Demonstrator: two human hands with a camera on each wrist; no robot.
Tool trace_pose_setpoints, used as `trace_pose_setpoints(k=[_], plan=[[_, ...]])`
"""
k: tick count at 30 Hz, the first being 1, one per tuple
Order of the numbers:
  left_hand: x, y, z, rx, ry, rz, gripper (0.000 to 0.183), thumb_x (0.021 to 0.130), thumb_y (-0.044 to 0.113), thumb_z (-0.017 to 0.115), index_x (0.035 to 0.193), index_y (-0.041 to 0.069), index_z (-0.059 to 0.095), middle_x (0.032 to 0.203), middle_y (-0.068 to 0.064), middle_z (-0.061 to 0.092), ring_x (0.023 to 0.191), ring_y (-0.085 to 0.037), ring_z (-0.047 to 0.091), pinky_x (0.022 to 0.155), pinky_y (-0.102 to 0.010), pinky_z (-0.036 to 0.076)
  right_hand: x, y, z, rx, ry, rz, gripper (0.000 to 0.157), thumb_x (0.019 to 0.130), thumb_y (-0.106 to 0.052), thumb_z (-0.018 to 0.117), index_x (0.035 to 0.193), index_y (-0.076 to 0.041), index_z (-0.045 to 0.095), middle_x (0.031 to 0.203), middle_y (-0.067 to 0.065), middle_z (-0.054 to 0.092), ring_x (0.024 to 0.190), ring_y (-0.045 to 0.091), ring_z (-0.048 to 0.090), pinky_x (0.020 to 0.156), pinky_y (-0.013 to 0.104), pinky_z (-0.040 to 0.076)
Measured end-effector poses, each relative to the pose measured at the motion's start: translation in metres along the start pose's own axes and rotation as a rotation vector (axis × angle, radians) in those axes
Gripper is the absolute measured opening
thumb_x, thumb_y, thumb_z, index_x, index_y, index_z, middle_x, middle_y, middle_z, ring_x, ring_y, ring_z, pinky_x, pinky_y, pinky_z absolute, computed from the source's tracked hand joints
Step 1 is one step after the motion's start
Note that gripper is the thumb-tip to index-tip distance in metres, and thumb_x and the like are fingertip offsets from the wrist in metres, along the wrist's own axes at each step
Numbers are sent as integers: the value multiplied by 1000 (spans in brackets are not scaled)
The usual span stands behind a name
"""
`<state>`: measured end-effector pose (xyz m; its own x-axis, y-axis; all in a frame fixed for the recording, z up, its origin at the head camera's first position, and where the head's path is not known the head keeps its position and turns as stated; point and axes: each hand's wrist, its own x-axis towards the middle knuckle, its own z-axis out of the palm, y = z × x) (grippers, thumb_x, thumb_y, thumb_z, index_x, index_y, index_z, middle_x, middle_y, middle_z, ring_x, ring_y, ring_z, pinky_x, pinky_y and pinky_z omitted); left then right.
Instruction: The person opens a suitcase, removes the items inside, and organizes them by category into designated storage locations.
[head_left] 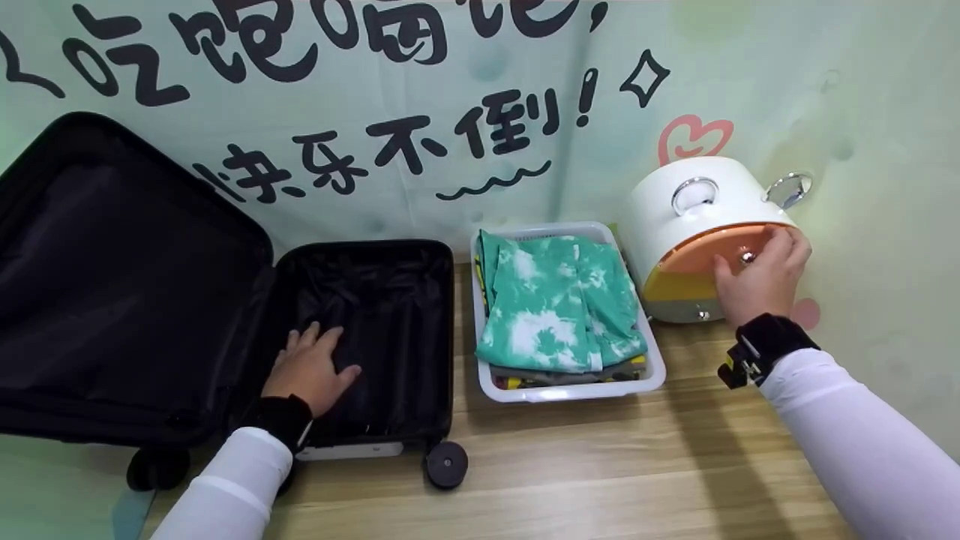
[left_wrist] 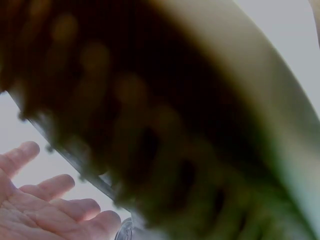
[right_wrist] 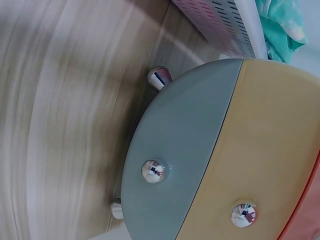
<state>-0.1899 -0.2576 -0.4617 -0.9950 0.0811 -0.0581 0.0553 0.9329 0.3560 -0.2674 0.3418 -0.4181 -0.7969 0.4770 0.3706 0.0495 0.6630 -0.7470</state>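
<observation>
My left hand (head_left: 307,367) is held over the right half of an open black suitcase (head_left: 397,337), fingers spread and holding nothing; whether it touches the lining I cannot tell. In the left wrist view, the fingers (left_wrist: 55,187) are straight, with a blurred dark shape filling much of the picture. At the right, my right hand (head_left: 765,277) is at the orange top drawer (head_left: 705,247) of a small rounded white cabinet (head_left: 667,195). Its thumb and fingers stand apart around the round silver knob (head_left: 748,256). Yellow (right_wrist: 250,145) and grey (right_wrist: 180,135) drawers lie below; that hand is outside the right wrist view.
Between suitcase and cabinet stands a white plastic basket (head_left: 570,391) with folded clothes, a green-and-white tie-dye garment (head_left: 555,300) on top. The suitcase lid (head_left: 127,285) leans open at the left. A printed cloth (head_left: 487,90) hangs behind the wooden surface (head_left: 555,465).
</observation>
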Motion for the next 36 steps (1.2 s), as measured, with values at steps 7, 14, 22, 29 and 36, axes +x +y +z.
trace_pose_setpoints(k=[7,14,22,29,36], plan=[[1,1,-1,-4,-8,-3,75,103,35,68,161,-2,39,166,-39,22,151,-65,13,119,-76,17,4,-3,3,-4,-6,20,75,96,-19,74,157,-1,35,164,16,22,144,35,39,119,33,35],[0,1,0,-8,-6,-3,75,103,34,68,161,-3,39,165,-39,22,151,-65,12,119,-76,17,6,-5,4,0,-23,48,76,97,-20,73,159,-2,32,164,15,20,144,34,40,119,30,37],[0,-1,1,-7,4,-3,74,102,33,69,160,-3,40,165,-40,23,151,-65,13,118,-77,17,6,-4,6,22,-15,38,78,96,-20,75,159,-2,31,164,13,19,140,33,44,115,27,40],[-1,-1,2,3,-4,-3,75,103,34,68,161,-2,38,166,-39,22,151,-65,12,118,-77,17,3,9,7,59,18,35,80,92,-17,78,156,0,32,163,19,22,145,35,39,121,29,30],[0,-2,3,1,10,4,74,103,32,69,161,-3,39,165,-40,23,150,-66,13,117,-78,18,-1,30,5,13,-63,193,79,95,-25,76,154,3,33,157,25,34,141,39,40,122,45,32]])
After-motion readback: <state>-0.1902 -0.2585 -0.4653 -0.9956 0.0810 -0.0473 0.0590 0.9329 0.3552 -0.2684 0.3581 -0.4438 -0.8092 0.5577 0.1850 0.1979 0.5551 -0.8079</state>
